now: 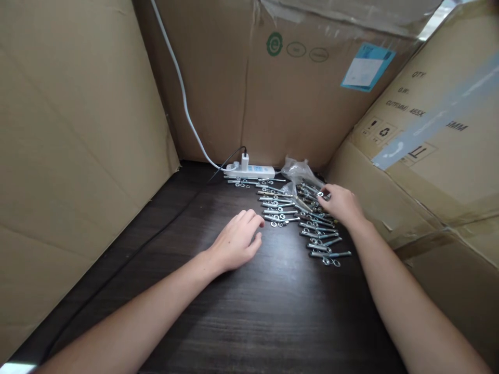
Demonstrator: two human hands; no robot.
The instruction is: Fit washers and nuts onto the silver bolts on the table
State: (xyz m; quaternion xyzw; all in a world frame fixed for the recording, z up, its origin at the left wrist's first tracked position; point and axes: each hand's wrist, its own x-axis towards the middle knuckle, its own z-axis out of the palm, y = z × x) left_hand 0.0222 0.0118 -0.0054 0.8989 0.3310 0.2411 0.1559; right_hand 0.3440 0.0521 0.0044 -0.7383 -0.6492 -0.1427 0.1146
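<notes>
My right hand (340, 203) pinches a small silvery washer (320, 194) between thumb and fingertips, above the right-hand group of metal parts. On the dark tabletop, my left hand (238, 240) has bent fingers, with a gap between thumb and forefinger and nothing visible in it. Just beyond its fingertips lie long bolts (280, 212) in rows, with loose washers (273, 224) beside them. A second column of bolts with sleeves (330, 254) runs down the right side, rings around its near end. More hardware is heaped by my right hand, partly covered by a clear plastic bag (298, 170).
A white power strip (253, 171) with a plugged-in charger (245, 161) stands behind the bolts. Its white cord (180, 83) climbs the back carton; a black cable (156, 232) crosses the left side. Cardboard walls (78, 114) enclose the table left, back and right.
</notes>
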